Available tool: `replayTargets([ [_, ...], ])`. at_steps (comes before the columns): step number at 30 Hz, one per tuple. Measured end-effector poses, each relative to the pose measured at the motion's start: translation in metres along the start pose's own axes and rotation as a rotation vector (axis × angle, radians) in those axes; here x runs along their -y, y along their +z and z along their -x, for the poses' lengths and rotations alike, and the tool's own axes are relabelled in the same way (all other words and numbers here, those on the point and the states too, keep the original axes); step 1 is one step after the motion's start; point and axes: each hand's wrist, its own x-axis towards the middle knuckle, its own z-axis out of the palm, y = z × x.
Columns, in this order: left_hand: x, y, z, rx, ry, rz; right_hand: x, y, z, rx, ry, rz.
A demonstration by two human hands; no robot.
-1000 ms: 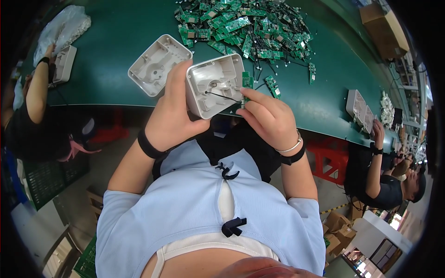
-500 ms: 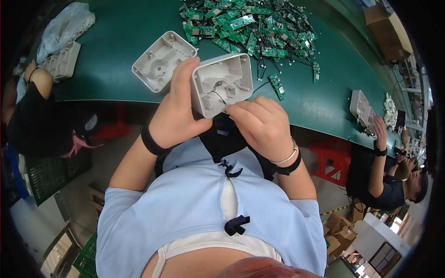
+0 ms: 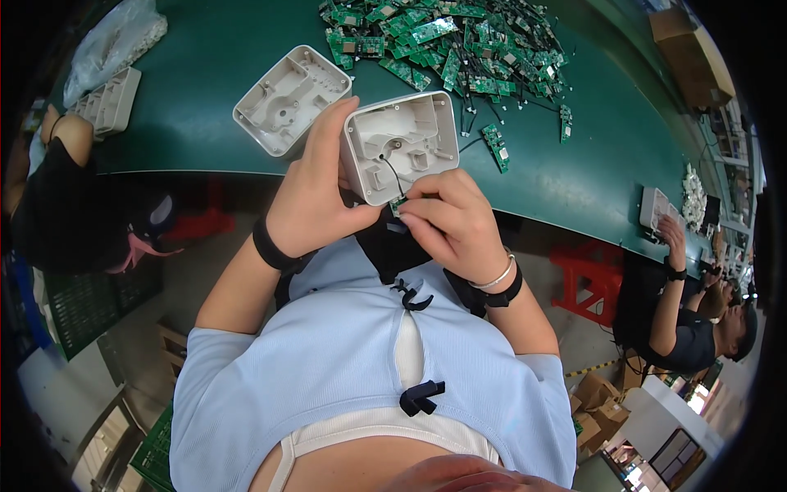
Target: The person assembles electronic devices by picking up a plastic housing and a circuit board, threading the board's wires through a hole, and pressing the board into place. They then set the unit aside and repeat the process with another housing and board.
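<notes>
My left hand (image 3: 305,201) grips a light grey plastic housing (image 3: 358,156) by its left side, its open face turned up toward me. A black wire (image 3: 397,174) comes through a hole inside the housing and runs over the near edge. At that edge my right hand (image 3: 461,223) pinches a small green circuit board (image 3: 398,204) at the wire's end; the fingers hide part of it. Left of my left hand, a second open housing (image 3: 287,102) lies on the table.
A heap of green circuit boards (image 3: 459,49) with black wires covers the far middle of the green table (image 3: 205,90). Two single boards lie nearer, including one (image 3: 495,148) right of the housing. Co-workers sit on both sides; a hand (image 3: 674,242) at right touches another housing (image 3: 656,209).
My right hand has moved slightly toward me, with more wire now showing and a green board visible at its fingertips. At right, the co-worker's hand and housing have shifted.
</notes>
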Motion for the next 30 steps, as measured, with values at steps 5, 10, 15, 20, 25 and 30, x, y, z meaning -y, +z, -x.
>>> replayTargets([
  [5, -0.001, -0.001, 0.0, 0.009, -0.004, 0.017, -0.005, 0.008, 0.001, -0.052, 0.138, -0.154],
  [10, 0.002, 0.002, 0.003, 0.002, 0.026, 0.01, 0.01, 0.006, -0.009, -0.081, 0.454, -0.286],
  [15, 0.01, 0.007, 0.008, 0.002, 0.043, 0.095, 0.001, 0.003, -0.006, 0.014, 0.047, 0.097],
  [20, -0.01, 0.001, 0.013, 0.074, 0.006, 0.156, 0.013, -0.018, 0.006, 0.123, 0.021, 0.22],
  [25, 0.005, -0.036, 0.017, -0.167, 0.248, -0.181, -0.002, -0.079, 0.043, -0.047, 0.101, 0.313],
  [30, 0.017, -0.09, 0.016, -0.455, 0.149, -0.424, -0.063, -0.19, 0.117, -0.151, 0.461, 0.676],
])
